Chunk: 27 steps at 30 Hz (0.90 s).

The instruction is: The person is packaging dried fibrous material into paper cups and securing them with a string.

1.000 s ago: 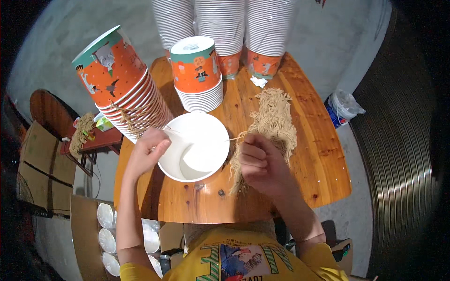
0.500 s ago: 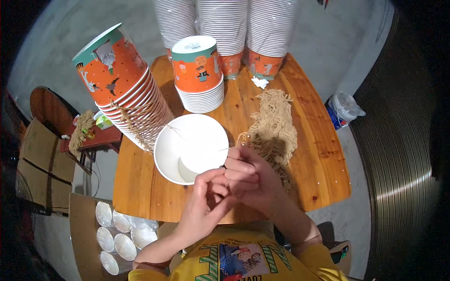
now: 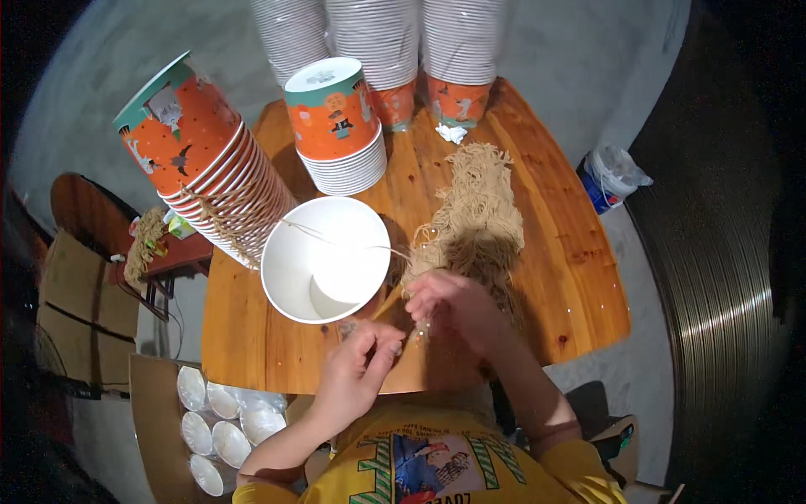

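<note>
tan cords lie beyond the half-curled right hand; left hand pinched, holds unclear.

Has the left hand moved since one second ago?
Yes. Against the table, the left hand has moved right and toward the person: from the left side of the white bowl to near the table's front edge.

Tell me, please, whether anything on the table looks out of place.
A crumpled white scrap lies by the right-hand tall tub stack, looking like stray litter. A thin strand also trails across the white tub.
</note>
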Available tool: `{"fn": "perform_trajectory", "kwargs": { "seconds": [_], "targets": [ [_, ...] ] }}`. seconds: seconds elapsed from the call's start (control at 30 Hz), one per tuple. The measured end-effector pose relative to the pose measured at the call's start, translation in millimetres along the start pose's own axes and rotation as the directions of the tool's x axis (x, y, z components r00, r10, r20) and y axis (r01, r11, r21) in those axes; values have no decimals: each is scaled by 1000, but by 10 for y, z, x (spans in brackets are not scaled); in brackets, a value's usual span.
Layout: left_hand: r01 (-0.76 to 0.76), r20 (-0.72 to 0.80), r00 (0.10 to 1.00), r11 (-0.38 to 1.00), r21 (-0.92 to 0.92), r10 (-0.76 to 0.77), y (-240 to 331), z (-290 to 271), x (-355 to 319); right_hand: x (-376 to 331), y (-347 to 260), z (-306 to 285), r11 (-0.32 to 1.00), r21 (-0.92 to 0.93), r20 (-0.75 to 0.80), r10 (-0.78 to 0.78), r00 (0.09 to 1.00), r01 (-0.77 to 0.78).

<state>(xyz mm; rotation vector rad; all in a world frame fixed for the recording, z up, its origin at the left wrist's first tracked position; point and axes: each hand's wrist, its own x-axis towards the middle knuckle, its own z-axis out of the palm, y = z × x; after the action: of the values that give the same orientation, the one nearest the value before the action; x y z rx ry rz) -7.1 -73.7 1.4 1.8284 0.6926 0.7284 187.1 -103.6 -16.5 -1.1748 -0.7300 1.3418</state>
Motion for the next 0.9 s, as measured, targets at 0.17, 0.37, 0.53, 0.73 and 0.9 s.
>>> {"fn": "perform_trajectory", "kwargs": {
  "seconds": [0.17,0.37,0.53,0.73,0.9],
  "targets": [
    [-75,-37,996,992,106,80,43,9,24,-129,-48,-15,989,131,108,55,993,-69],
    [85,80,995,945,-316,-62,49,220,136,-110,-9,85,752,602,298,99,949,-268],
    [320,235,943,838,-441,-236,-105,254,99,-91,-2,77,676,668,429,-8,904,-311],
    [361,226,930,829,-428,-289,-111,198,99,-68,-33,93,647,703,291,115,950,-294],
    [361,232,928,854,-373,-291,-135,172,37,-11,93,13,651,701,351,38,936,-290]
  ]
}}
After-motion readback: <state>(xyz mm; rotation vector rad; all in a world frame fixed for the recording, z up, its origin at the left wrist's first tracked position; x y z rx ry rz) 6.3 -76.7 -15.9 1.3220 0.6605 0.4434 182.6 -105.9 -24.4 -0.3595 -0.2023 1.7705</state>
